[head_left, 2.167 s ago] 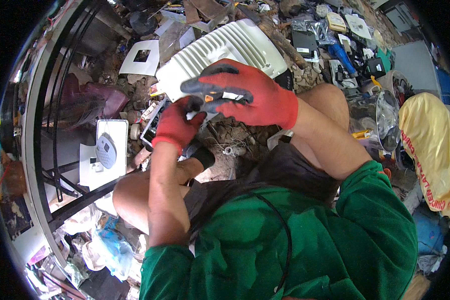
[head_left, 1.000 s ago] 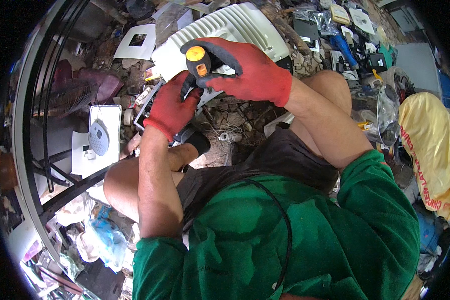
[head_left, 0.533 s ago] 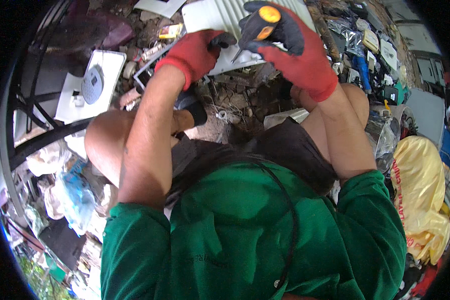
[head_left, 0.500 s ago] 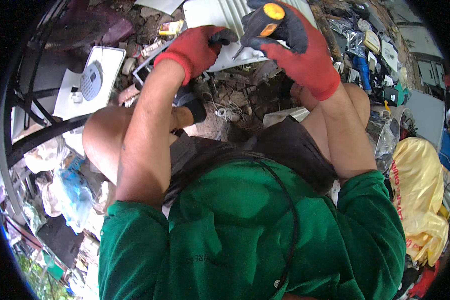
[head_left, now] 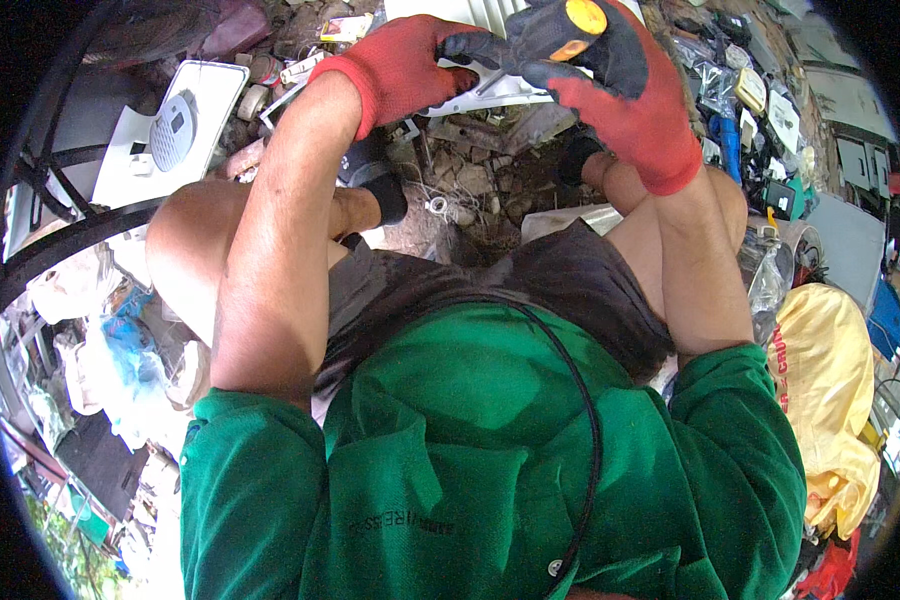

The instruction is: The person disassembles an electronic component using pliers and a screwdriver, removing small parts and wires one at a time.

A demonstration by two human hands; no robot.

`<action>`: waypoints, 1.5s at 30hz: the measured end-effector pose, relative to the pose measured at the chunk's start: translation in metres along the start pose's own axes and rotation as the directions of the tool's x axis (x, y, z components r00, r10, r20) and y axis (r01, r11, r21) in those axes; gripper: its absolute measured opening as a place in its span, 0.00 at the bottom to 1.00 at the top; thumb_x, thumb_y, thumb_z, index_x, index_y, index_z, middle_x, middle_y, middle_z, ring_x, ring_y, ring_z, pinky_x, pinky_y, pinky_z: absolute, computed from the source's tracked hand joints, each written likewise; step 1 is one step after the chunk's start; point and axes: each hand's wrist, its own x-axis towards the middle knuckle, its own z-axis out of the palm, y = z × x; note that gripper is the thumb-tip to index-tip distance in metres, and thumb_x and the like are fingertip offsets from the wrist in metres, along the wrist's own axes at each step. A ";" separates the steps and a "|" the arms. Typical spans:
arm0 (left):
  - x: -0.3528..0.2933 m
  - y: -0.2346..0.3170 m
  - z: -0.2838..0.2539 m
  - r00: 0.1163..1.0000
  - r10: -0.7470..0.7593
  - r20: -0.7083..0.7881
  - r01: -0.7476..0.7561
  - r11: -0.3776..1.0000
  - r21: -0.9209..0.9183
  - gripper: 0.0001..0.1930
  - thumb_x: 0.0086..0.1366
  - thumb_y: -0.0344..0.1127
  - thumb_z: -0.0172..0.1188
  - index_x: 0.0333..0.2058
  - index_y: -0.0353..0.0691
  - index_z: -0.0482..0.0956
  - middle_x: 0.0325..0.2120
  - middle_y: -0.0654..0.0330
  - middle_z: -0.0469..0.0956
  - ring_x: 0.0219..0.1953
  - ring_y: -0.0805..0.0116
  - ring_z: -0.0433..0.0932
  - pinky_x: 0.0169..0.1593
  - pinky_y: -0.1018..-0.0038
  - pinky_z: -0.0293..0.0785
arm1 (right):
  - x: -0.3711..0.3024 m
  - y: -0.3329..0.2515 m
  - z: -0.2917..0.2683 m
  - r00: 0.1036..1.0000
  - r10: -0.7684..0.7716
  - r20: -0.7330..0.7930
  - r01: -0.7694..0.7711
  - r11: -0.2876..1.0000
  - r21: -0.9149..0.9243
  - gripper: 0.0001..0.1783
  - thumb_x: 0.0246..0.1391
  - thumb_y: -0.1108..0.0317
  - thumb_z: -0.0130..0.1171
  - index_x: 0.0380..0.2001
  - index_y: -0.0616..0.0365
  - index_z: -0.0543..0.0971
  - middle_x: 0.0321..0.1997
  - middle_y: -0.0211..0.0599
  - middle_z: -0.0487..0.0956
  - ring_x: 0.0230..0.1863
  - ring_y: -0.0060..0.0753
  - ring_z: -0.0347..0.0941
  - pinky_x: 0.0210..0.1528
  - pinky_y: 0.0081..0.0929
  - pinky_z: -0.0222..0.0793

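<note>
My right hand (head_left: 635,95), in a red glove with dark palm and fingers, grips a screwdriver by its black and yellow handle (head_left: 545,35). Its shaft is hard to make out now. My left hand (head_left: 410,65), gloved the same way, has its index finger stretched toward the front of the screwdriver and its thumb lower and apart. Whether that fingertip touches the tool I cannot tell. Below both hands lies a white ribbed panel (head_left: 470,10), partly covered by them and cut off by the upper edge.
Between my feet is rubble (head_left: 470,180). A white panel with a grey oval part (head_left: 173,130) lies at the left, beside a black metal frame (head_left: 80,235). Plastic bags (head_left: 125,365) heap at the lower left. Mixed scrap and a yellow sack (head_left: 820,380) are at the right.
My left index finger has stretched out toward the screwdriver, away from the thumb. Both hands sit slightly higher in the picture, and the right has shifted rightward with the screwdriver.
</note>
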 end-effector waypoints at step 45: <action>0.009 0.009 0.018 0.979 -0.006 -0.206 -0.018 0.994 -0.112 0.21 0.55 0.36 0.75 0.48 0.40 0.86 0.38 0.54 0.88 0.37 0.71 0.83 0.47 0.67 0.78 | 0.006 0.018 0.006 0.997 0.076 -0.031 -0.082 0.959 -0.270 0.21 0.57 0.66 0.66 0.52 0.63 0.78 0.44 0.41 0.85 0.45 0.27 0.78 0.51 0.32 0.74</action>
